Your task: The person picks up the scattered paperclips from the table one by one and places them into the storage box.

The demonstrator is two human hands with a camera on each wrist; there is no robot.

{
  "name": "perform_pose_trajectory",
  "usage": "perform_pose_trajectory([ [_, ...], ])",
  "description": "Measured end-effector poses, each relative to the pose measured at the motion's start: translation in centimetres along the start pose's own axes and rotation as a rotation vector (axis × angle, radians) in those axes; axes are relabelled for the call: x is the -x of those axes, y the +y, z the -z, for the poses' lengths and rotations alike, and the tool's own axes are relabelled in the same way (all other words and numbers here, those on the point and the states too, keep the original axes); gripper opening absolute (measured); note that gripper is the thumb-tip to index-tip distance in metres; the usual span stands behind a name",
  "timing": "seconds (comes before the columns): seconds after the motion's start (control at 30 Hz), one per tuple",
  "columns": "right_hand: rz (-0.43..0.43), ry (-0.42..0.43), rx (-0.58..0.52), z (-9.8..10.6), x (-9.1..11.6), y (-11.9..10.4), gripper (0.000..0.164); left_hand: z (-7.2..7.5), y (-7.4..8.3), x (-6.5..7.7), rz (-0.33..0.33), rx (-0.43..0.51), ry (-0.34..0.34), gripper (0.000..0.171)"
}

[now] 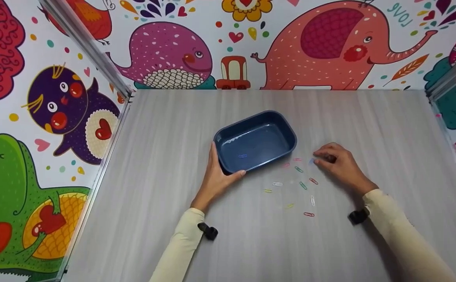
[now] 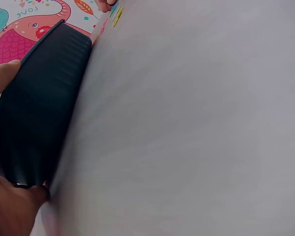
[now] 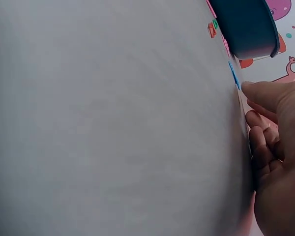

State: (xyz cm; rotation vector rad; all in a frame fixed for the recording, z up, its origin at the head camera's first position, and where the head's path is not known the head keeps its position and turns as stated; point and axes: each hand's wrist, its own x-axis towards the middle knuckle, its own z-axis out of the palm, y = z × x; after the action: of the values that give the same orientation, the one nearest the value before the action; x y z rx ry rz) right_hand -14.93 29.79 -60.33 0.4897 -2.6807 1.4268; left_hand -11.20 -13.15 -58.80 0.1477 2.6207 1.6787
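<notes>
My left hand holds the near-left corner of a dark blue rectangular basin, thumb along the near wall and fingers against the left side. In the left wrist view the basin stands between thumb and fingers. One blue-violet paper clip lies inside it. To the basin's right, my right hand is low at the table, thumb and index fingertips a little apart. Right at the thumb tip lies a light blue paper clip; the other fingers curl in under the palm.
Several loose paper clips lie on the grey table between the hands, among them a red one, a white one, a green one and a yellow one. Printed cartoon panels wall in the back and sides.
</notes>
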Motion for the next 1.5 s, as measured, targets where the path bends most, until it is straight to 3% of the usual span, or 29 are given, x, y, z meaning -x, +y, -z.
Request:
perform_pose_trajectory([
  [0.23, 0.076, -0.018, 0.028, -0.7, 0.0, 0.5, 0.025, 0.1, -0.2, 0.3, 0.004, -0.005, 0.006, 0.142],
  [0.47, 0.2, 0.025, 0.015, -1.4, 0.2, 0.7, 0.022, 0.3, -0.4, 0.4, 0.005, -0.006, 0.002, 0.141],
  [0.57, 0.212, 0.034, 0.016, -1.5, 0.2, 0.6, 0.02, 0.3, -0.4, 0.4, 0.001, -0.008, 0.004, 0.141],
  [1.07, 0.046, 0.004, 0.035, -1.2, 0.7, -0.6, 0.015, 0.2, 0.0, 0.4, -0.001, -0.009, -0.004, 0.14],
  [1.27, 0.039, 0.05, 0.028, -1.0, 0.6, -1.7, 0.014, 0.2, -0.1, 0.3, 0.01, -0.006, -0.001, 0.14],
  [1.5, -0.084, 0.111, -0.026, -0.6, 0.4, -3.9, 0.005, 0.1, 0.1, 0.1, 0.004, -0.018, -0.003, 0.141],
])
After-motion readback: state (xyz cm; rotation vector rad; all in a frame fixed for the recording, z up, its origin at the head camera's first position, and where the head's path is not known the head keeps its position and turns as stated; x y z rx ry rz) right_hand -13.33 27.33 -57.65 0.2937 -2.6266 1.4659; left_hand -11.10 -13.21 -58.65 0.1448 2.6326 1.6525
